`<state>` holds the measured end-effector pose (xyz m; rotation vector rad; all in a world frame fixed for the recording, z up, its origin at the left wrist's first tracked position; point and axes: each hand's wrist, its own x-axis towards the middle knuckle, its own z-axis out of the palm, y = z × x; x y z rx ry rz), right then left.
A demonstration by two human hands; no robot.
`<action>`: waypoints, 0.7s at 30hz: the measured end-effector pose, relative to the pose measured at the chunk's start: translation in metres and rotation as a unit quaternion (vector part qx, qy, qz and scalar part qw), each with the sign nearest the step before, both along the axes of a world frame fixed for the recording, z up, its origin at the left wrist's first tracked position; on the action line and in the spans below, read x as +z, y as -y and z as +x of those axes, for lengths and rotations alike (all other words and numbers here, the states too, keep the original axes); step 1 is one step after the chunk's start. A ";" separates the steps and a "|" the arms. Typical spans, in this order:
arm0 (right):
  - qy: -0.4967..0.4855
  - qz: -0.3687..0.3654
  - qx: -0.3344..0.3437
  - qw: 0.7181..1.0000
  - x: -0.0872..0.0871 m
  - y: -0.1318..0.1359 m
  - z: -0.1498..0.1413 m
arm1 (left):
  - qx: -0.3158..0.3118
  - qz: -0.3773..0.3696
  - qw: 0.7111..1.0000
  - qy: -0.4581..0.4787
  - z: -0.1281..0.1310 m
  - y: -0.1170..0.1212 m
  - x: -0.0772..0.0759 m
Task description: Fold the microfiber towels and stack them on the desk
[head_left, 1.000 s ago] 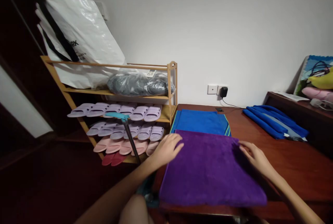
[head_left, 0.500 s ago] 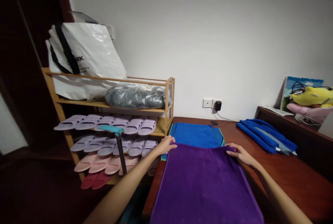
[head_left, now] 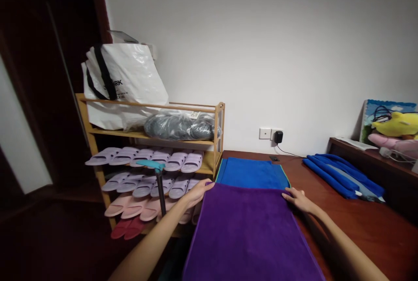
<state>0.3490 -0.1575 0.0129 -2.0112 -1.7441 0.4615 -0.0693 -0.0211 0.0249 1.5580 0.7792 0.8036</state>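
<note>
Left hand (head_left: 197, 191) pinches the far left corner of the purple cloth (head_left: 250, 233), thumb and fingers closed together on its edge, while the right hand (head_left: 299, 201) grips the far right corner the same way, fingertips gathered on the hem. Between them the far edge runs nearly straight, and the cloth spreads back toward the person until its near end drops out of view. It lies over the near side of the blue cloth (head_left: 250, 172) on the desk (head_left: 359, 233); whether the two layers touch under that edge cannot be told. Handling this well likely depends on an even, light pull outward from both corners, enough to take the slack out of the fabric without stretching it. The right corner looks slightly lower than the left, so keeping the two hands level seems worth the care. Soft fabric like this probably wrinkles if one side leads, so matched movement should serve best. On the left, the wrist needs watching, since the shoe rack (head_left: 219, 130) stands close beyond it.
</note>
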 end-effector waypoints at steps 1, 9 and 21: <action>0.002 0.000 0.006 1.000 0.001 0.004 0.002 | 0.001 -0.008 1.000 0.003 0.001 -0.001 -0.001; -0.073 0.010 0.080 0.994 0.012 0.033 0.001 | 0.040 0.006 0.999 0.023 0.003 0.009 0.008; -0.260 0.235 0.003 0.936 0.084 0.073 -0.003 | 0.103 0.085 0.979 0.153 0.001 0.039 0.090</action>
